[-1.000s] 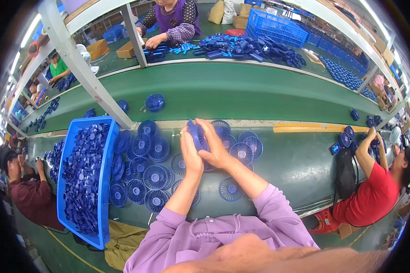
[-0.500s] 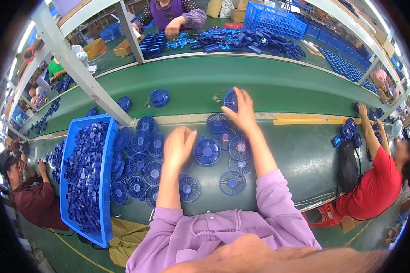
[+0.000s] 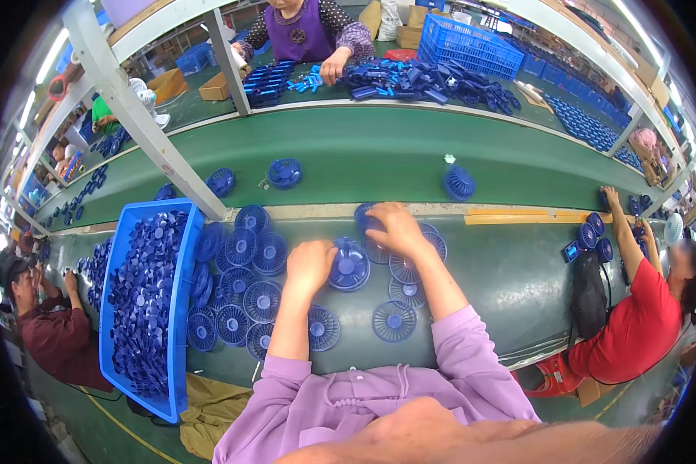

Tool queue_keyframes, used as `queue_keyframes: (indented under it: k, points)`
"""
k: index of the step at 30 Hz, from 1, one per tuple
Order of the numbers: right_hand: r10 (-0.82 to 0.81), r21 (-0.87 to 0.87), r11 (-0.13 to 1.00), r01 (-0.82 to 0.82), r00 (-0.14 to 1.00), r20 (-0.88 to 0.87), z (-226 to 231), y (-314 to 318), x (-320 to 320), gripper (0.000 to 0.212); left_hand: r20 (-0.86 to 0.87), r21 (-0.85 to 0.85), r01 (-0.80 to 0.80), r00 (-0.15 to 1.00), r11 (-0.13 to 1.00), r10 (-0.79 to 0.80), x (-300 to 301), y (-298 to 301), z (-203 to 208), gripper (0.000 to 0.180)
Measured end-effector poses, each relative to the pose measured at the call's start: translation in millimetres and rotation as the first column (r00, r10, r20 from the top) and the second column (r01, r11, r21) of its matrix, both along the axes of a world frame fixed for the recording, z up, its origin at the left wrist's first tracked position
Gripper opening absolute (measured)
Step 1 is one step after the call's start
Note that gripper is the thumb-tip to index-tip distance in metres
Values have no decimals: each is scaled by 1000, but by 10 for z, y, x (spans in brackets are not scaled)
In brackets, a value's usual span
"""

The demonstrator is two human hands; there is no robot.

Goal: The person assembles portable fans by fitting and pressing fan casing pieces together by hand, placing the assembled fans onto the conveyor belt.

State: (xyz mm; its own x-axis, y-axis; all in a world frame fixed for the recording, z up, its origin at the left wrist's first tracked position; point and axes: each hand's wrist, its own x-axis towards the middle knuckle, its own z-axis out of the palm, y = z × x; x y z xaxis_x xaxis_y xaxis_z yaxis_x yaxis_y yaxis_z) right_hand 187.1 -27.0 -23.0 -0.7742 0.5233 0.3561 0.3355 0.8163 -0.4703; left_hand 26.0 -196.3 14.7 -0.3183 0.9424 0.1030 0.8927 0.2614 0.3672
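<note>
A round blue fan housing with blades (image 3: 349,265) lies in front of me. My left hand (image 3: 309,267) is closed at its left rim, fingers curled; the fingertips are partly hidden. My right hand (image 3: 400,230) is just beyond it, fingers and thumb closing round the edge of a blue fan grille (image 3: 363,216). Under and beside my right forearm lie more ribbed round grilles, one of them (image 3: 394,320) nearest me. Several blue grilles (image 3: 263,301) are heaped left of my left hand. On the green belt sits a blue fan head (image 3: 458,183) with a small white piece beside it.
A blue bin (image 3: 184,309) of small blue parts stands at left beside a metal post (image 3: 143,116). Other fan heads (image 3: 284,174) lie on the green conveyor belt (image 3: 363,147). A person in purple sorts parts opposite; a person in red (image 3: 634,325) works at right.
My right hand has let go of a fan head, now on the belt farther right, and drawn back to the grilles. My left hand has moved slightly nearer, to the fan housing.
</note>
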Motion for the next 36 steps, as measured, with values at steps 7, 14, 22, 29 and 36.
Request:
queue_keyframes:
  k: [7,14,22,29,36]
  points:
    - [-278,-630,775,-44,872,-403,358,-8,76,24,188,335,-202,971,920,144,-151,32,116,25]
    - [-99,-501,837,-222,838,-537,534,-486,-129,43,825,338,-404,562,850,-61,-157,259,-154,35]
    - [30,57,998,-12,939,-342,623,-813,-256,55,912,338,-548,-10,765,-410,131,317,-199,35]
    - [151,17,988,-151,974,-168,660,-826,-245,92,768,214,-419,-486,882,-417,62,269,-127,42]
    - [167,-124,970,-211,940,-297,362,-682,-289,96,755,170,-581,-442,796,-484,239,316,-125,35]
